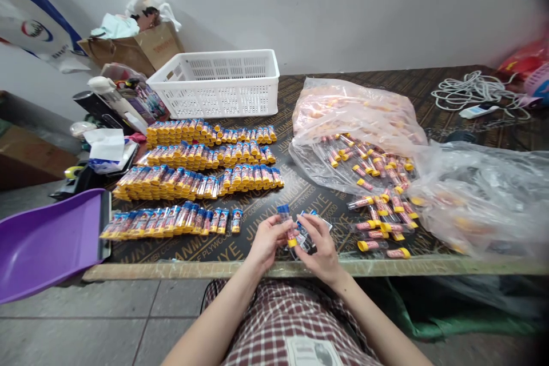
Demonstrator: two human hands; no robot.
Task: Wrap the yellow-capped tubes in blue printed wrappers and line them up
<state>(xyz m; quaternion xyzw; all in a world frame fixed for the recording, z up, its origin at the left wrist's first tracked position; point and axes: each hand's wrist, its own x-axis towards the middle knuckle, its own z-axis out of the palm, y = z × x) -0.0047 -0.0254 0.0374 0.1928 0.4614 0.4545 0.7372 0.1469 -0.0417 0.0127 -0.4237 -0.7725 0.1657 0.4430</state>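
My left hand (269, 240) is closed round a small clear tube (292, 235) with a yellow cap at its lower end and a blue sleeve end at the top. Close beside the tube, my right hand (319, 249) has its thumb and curled fingers apart; whether they touch the tube is hard to see. Under the right hand lie small blue-and-silver printed sleeves (303, 234), partly hidden. To the left stand rows of sleeved tubes with yellow ends (197, 180), and a nearer row ends in a single sleeved tube (236, 221). Loose yellow-capped tubes (381, 223) lie to the right.
A clear plastic bag (355, 108) full of tubes lies open at the right, with more crumpled plastic (493, 200) beside it. Behind the rows stands a white basket (223, 94). A purple dustpan (55, 240) overhangs the left edge; a white cable (476, 91) lies far right.
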